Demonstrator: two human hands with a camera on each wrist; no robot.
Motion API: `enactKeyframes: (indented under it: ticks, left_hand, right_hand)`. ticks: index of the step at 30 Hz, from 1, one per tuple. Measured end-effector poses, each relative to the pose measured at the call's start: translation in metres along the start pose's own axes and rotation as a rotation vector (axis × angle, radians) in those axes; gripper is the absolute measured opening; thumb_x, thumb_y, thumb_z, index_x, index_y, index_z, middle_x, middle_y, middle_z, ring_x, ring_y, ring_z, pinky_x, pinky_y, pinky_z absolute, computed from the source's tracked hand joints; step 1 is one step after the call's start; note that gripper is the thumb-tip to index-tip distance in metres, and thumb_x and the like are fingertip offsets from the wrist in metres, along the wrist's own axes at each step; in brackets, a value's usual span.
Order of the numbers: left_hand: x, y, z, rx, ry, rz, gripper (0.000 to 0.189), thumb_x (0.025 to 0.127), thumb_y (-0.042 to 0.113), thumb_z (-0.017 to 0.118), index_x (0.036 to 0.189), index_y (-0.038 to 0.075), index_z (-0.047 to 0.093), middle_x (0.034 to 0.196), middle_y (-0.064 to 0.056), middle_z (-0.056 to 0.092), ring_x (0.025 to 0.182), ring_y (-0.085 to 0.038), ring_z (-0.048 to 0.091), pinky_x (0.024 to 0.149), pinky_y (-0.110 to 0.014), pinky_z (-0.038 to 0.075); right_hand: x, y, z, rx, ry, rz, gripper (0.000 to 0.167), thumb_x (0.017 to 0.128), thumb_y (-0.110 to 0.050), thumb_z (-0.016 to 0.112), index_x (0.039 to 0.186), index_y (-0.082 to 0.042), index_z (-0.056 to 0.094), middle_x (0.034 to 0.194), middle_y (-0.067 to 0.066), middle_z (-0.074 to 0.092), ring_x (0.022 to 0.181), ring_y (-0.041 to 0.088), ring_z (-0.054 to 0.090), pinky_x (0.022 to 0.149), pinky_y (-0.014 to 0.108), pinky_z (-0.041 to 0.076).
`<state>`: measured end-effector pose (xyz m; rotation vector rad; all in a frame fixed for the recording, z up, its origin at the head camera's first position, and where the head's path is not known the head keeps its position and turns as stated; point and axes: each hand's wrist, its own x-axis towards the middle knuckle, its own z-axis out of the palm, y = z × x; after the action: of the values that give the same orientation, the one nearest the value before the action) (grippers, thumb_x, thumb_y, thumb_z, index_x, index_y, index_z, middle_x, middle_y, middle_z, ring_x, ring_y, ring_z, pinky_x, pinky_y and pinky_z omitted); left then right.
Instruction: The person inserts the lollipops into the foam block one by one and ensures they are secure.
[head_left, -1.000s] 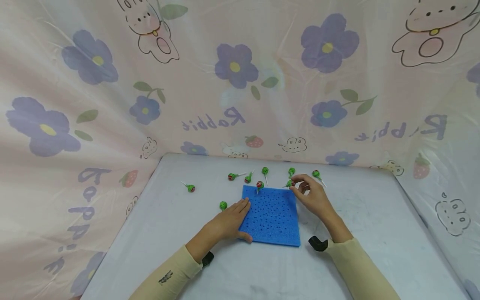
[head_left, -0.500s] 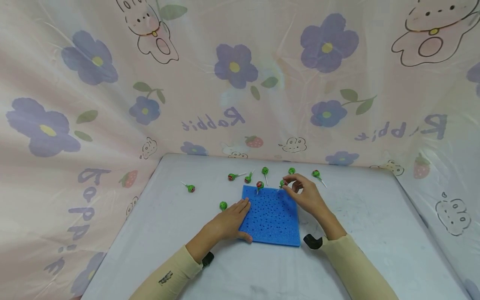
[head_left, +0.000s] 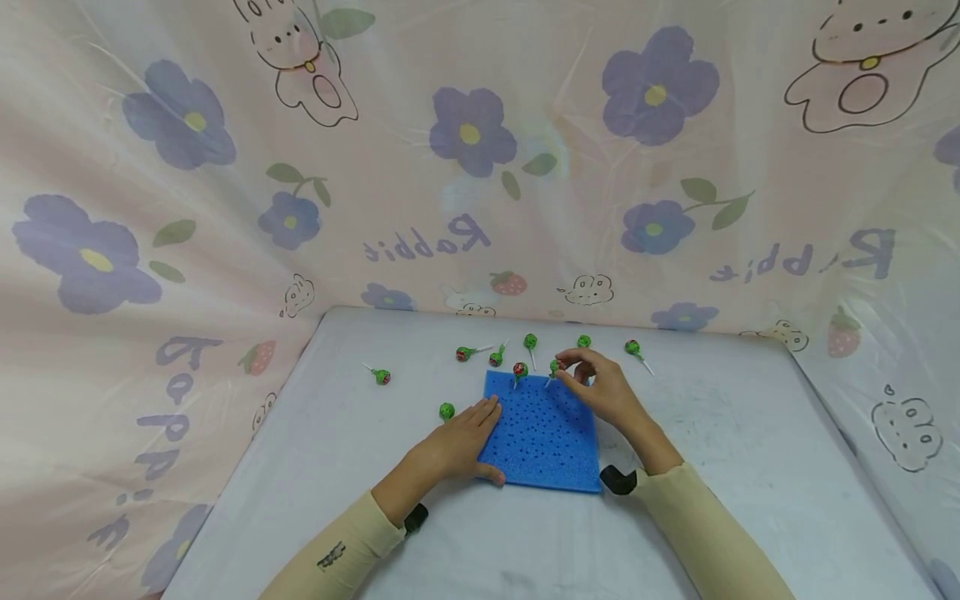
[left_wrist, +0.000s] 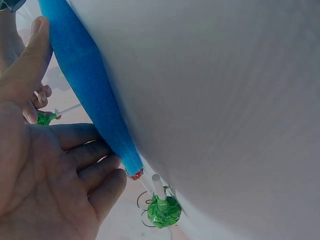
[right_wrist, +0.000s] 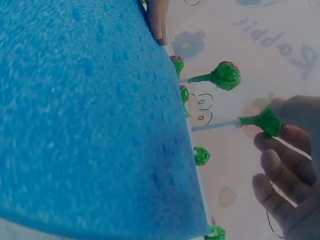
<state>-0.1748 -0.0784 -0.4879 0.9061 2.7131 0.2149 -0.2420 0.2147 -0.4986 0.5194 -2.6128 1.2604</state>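
Observation:
A blue foam board (head_left: 542,442) dotted with small holes lies on the white table. My left hand (head_left: 459,440) rests on its left edge with straight fingers, the thumb near the front corner. By the candy end, my right hand (head_left: 606,388) pinches a green-wrapped lollipop (head_left: 553,367) above the board's far edge. In the right wrist view that lollipop's white stick (right_wrist: 215,125) points at the foam, its tip right at the surface. Another lollipop (right_wrist: 226,76) stands upright in the foam, to the left of the held one in the head view.
Several loose lollipops lie behind the board, among them one (head_left: 530,342) at the middle and one (head_left: 633,348) at the right. Another lollipop (head_left: 382,377) is far left, and one (head_left: 447,411) sits beside the left hand. A patterned curtain (head_left: 480,167) closes the back.
My right hand has moved left along the board's far edge with the lollipop, and its stick has turned from sideways to pointing down. The left hand has stayed put.

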Motion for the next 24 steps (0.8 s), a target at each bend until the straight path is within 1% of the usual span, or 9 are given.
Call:
enactKeyframes:
  ticks: [13,20,24]
  left_hand:
    - [0.0004,-0.0005,0.0005,-0.002,-0.003,0.001,0.115,0.088,0.062,0.081,0.168,-0.002,0.028,0.177,-0.017,0.023,0.164,-0.033,0.023,0.130,-0.045,0.030]
    - [0.0014,-0.0011,0.0016,0.002,-0.007,-0.012,0.117,0.087,0.064,0.080,0.169,0.000,0.026,0.178,-0.016,0.021,0.164,-0.031,0.021,0.131,-0.044,0.029]
    - [0.0016,-0.0013,0.0027,0.001,-0.006,-0.014,0.117,0.087,0.064,0.080,0.169,0.000,0.026,0.178,-0.015,0.021,0.164,-0.031,0.022,0.130,-0.044,0.029]
  right_hand:
    - [0.0028,-0.0039,0.0051,0.008,-0.031,0.013,0.031,0.101,-0.022,0.079,0.129,-0.012,0.072,0.116,0.007,0.074,0.080,0.017,0.059,0.070,0.029,0.049]
    - [0.0050,-0.0062,0.0082,0.018,-0.040,-0.006,0.031,0.101,-0.022,0.079,0.130,-0.012,0.072,0.115,0.007,0.075,0.079,0.018,0.060,0.071,0.030,0.052]
    - [0.0057,-0.0061,0.0099,0.023,-0.048,-0.002,0.031,0.101,-0.022,0.079,0.129,-0.011,0.072,0.114,0.007,0.074,0.079,0.019,0.060,0.070,0.030,0.052]
